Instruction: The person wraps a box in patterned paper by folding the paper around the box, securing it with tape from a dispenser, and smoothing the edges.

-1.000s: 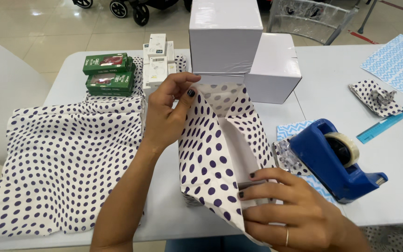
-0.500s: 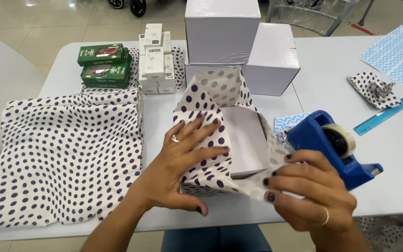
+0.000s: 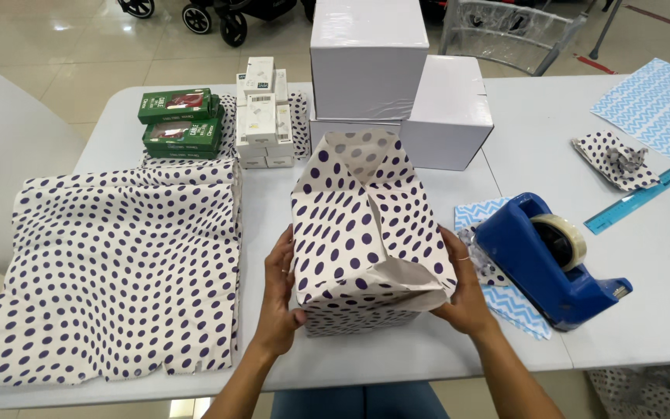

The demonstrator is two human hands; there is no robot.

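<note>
Dotted wrapping paper (image 3: 358, 225) already drapes over the box on the white table (image 3: 661, 310), near its front edge and just beside the blue tape dispenser (image 3: 548, 260). Her left hand (image 3: 279, 299) and right hand (image 3: 465, 291) press flat-fingered against opposite sides, clasping the bundle between them. From where I stand it looks about halfway: the far end gapes unfolded and I see no tape on it.

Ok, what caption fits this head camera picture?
Left hand and right hand press dotted paper around a box beside a blue tape dispenser.
</note>
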